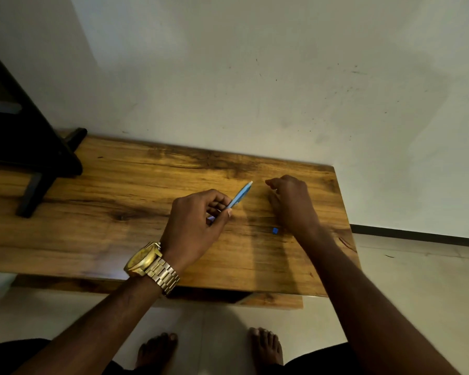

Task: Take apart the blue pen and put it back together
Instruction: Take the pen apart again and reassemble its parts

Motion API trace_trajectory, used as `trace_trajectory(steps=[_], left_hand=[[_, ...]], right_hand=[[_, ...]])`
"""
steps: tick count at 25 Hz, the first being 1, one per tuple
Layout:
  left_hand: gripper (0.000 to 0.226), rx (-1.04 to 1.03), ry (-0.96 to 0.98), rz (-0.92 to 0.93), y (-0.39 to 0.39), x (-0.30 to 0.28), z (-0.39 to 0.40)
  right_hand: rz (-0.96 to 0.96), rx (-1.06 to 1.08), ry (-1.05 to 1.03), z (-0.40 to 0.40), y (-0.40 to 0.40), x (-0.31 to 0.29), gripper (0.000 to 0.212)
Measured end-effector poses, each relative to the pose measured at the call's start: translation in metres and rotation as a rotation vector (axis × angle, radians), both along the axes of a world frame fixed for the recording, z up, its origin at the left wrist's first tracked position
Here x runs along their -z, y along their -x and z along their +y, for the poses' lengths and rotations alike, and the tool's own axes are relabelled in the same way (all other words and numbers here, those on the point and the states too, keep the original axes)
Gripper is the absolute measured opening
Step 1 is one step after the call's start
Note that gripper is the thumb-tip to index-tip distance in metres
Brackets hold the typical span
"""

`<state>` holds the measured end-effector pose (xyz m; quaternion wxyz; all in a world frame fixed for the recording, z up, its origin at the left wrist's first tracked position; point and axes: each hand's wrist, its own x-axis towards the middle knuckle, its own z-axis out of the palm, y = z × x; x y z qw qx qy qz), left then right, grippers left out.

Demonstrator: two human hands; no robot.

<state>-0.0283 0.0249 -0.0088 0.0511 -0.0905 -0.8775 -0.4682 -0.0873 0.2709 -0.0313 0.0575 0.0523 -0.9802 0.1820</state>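
Observation:
My left hand (198, 223), with a gold watch on the wrist, pinches the light blue pen barrel (240, 196) between thumb and fingers. The barrel points up and to the right, its pale end toward the wall. My right hand (291, 201) rests palm down on the wooden table (119, 226) just right of the barrel's tip, fingers curled; whether it holds anything is hidden. A small blue pen piece (275, 230) lies on the table beside my right wrist, apart from the barrel.
A black stand (38, 169) with angled legs occupies the table's far left. The white wall runs along the table's back edge. The table's right edge is close to my right hand. My bare feet are on the tiled floor below.

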Motion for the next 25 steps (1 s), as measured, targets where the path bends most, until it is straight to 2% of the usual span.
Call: trace_trajectory(steps=[5, 7, 8, 11, 12, 14, 19, 25], left_hand=[[0.018, -0.009, 0.021, 0.017, 0.002, -0.002, -0.001], [0.018, -0.011, 0.022, 0.025, 0.003, -0.003, 0.0], [0.018, -0.008, 0.023, 0.029, 0.003, -0.003, 0.0], [0.018, -0.011, 0.018, 0.035, 0.003, -0.003, 0.0], [0.018, -0.016, 0.016, 0.041, 0.003, -0.003, 0.001], [0.018, -0.019, 0.016, 0.055, 0.004, -0.003, 0.002], [0.018, 0.011, -0.014, 0.118, 0.004, -0.006, 0.013], [0.02, 0.057, -0.014, 0.203, 0.0, -0.006, 0.019]], right_hand=[[-0.003, 0.005, -0.047, 0.001, 0.002, 0.011, 0.022], [-0.011, 0.032, 0.023, -0.001, -0.001, 0.002, 0.018], [-0.003, 0.076, 0.149, -0.001, -0.003, -0.006, 0.015], [0.008, 0.102, 0.783, 0.0, -0.018, -0.034, 0.013], [0.018, 0.05, 0.915, 0.002, -0.026, -0.041, 0.017], [0.022, -0.046, 1.052, 0.006, -0.042, -0.052, 0.023], [0.011, -0.092, 1.166, 0.012, -0.051, -0.06, 0.015], [-0.039, -0.007, 1.103, 0.012, -0.05, -0.057, 0.022]])
